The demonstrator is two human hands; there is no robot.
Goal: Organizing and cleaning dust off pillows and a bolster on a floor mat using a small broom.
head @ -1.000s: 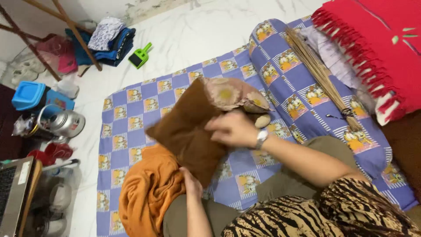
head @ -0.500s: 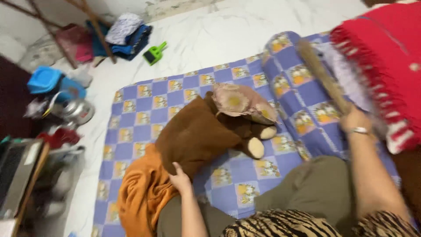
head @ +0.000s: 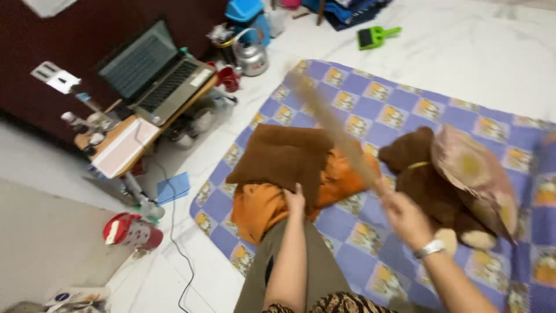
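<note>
Brown cloth [head: 284,159] lies folded on the orange cloth [head: 266,208], on the checked blue mat [head: 370,116]; my left hand [head: 295,201] rests open on it. My right hand [head: 408,219] grips a blurred straw broom [head: 330,124] above them.

Two bare forearms reach forward from the bottom of the view, hands apart.

The left hand [head: 295,200] lies palm down, fingers together and pointing away, its forearm running straight back toward the body. The right hand [head: 407,219] is raised and blurred, fingers curled closed in a grip; a silver-coloured metal wristband circles its wrist, and the forearm slants down toward the lower right edge.
</note>
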